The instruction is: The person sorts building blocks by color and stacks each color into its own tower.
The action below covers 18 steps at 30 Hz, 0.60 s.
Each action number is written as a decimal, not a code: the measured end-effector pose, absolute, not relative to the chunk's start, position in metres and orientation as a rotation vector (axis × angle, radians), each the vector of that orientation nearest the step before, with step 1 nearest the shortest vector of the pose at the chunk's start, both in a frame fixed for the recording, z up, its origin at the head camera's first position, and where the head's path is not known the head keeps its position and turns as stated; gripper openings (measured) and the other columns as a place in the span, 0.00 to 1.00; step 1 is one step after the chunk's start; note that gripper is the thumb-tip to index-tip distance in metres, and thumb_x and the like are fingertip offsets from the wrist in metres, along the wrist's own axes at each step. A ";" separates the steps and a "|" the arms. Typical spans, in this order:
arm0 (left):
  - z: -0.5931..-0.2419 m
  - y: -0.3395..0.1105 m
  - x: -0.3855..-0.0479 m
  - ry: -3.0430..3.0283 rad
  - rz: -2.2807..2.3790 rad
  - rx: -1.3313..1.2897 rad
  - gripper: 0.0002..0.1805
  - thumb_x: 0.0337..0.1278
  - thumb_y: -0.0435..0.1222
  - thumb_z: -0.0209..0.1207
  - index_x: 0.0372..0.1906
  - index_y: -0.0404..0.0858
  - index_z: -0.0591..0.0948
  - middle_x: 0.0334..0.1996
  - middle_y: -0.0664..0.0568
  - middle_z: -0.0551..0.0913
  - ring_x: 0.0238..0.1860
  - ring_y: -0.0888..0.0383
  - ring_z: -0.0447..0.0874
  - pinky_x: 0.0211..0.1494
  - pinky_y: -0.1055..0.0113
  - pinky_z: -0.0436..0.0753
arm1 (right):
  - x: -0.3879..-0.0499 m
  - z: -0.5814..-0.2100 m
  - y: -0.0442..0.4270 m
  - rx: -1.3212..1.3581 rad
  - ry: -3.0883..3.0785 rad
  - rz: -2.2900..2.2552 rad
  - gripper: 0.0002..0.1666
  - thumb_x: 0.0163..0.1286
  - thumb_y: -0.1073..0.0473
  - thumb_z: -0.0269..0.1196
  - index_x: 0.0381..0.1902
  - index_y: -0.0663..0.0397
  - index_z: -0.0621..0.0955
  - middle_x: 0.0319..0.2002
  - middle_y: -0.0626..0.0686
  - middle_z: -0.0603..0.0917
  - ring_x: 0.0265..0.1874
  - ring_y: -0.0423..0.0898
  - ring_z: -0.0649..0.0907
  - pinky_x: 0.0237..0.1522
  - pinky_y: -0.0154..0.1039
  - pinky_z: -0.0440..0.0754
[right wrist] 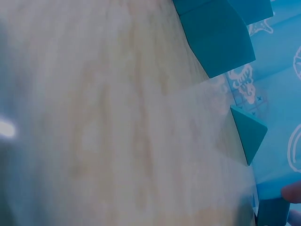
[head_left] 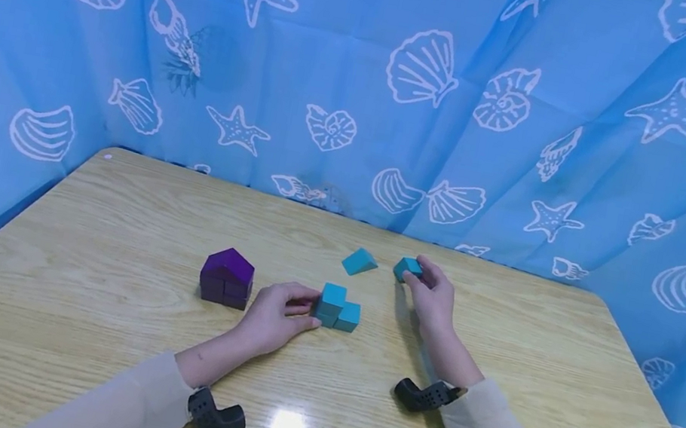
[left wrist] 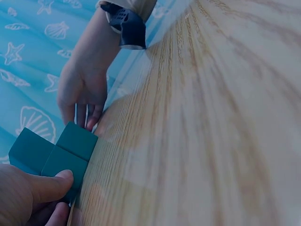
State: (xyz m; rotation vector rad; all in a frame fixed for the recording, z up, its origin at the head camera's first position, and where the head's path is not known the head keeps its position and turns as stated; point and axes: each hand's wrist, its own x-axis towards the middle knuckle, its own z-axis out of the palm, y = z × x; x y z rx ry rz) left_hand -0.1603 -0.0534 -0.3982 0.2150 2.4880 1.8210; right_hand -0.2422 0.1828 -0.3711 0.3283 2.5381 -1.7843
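Observation:
Left of the small stack of turquoise blocks, my left hand (head_left: 274, 315) holds the lower cube (left wrist: 63, 165) between thumb and fingers. One cube (head_left: 333, 298) sits on top of it, and another cube (head_left: 348, 317) stands against its right side on the table. Farther back and to the right, my right hand (head_left: 435, 305) pinches a separate turquoise cube (head_left: 405, 267); in the right wrist view only fingertips and part of that cube (right wrist: 273, 211) show. A turquoise triangular block (head_left: 360, 262) lies on the table between the stack and the right hand.
A purple block house (head_left: 227, 276) with a peaked top stands left of my left hand. The wooden table (head_left: 97, 278) reaches back to a blue curtain (head_left: 344, 53) printed with white shells and starfish. Both wrists carry black devices.

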 end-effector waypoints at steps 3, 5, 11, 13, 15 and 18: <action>-0.399 -0.053 -0.160 2.482 1.827 0.209 0.21 0.53 0.27 0.65 0.55 0.31 0.80 0.54 0.39 0.80 0.53 0.46 0.82 0.52 0.64 0.82 | -0.239 -0.372 0.184 0.342 2.530 -1.783 0.30 0.73 0.61 0.54 0.71 0.56 0.64 0.69 0.62 0.66 0.68 0.55 0.66 0.67 0.49 0.67; -0.400 -0.053 -0.160 2.482 1.829 0.206 0.21 0.53 0.27 0.65 0.55 0.31 0.80 0.53 0.39 0.80 0.53 0.47 0.82 0.52 0.65 0.82 | -0.236 -0.372 0.184 0.346 2.519 -1.792 0.30 0.73 0.61 0.54 0.71 0.56 0.64 0.68 0.62 0.67 0.67 0.55 0.67 0.66 0.49 0.68; -0.400 -0.054 -0.161 2.499 1.823 0.196 0.22 0.53 0.27 0.65 0.55 0.31 0.80 0.53 0.39 0.80 0.53 0.47 0.82 0.52 0.65 0.82 | -0.227 -0.368 0.181 0.234 2.472 -1.874 0.30 0.71 0.64 0.56 0.70 0.56 0.66 0.66 0.60 0.70 0.64 0.53 0.71 0.61 0.46 0.74; -0.400 -0.054 -0.161 2.505 1.820 0.205 0.22 0.53 0.27 0.65 0.55 0.31 0.80 0.53 0.39 0.80 0.53 0.47 0.82 0.52 0.65 0.82 | -0.223 -0.366 0.179 0.192 2.470 -1.871 0.30 0.70 0.64 0.57 0.69 0.56 0.67 0.65 0.59 0.71 0.63 0.52 0.72 0.60 0.44 0.75; -0.400 -0.054 -0.161 2.506 1.821 0.212 0.21 0.53 0.27 0.65 0.55 0.31 0.80 0.53 0.39 0.80 0.53 0.47 0.82 0.52 0.66 0.82 | -0.218 -0.364 0.178 0.155 2.466 -1.866 0.30 0.70 0.64 0.57 0.69 0.56 0.67 0.65 0.59 0.71 0.63 0.52 0.72 0.60 0.44 0.75; -0.400 -0.053 -0.161 2.500 1.833 0.213 0.21 0.52 0.26 0.65 0.55 0.31 0.80 0.53 0.39 0.80 0.53 0.47 0.82 0.51 0.66 0.82 | -0.211 -0.361 0.176 0.117 2.446 -1.868 0.31 0.69 0.64 0.58 0.69 0.56 0.68 0.64 0.60 0.72 0.62 0.53 0.73 0.60 0.45 0.76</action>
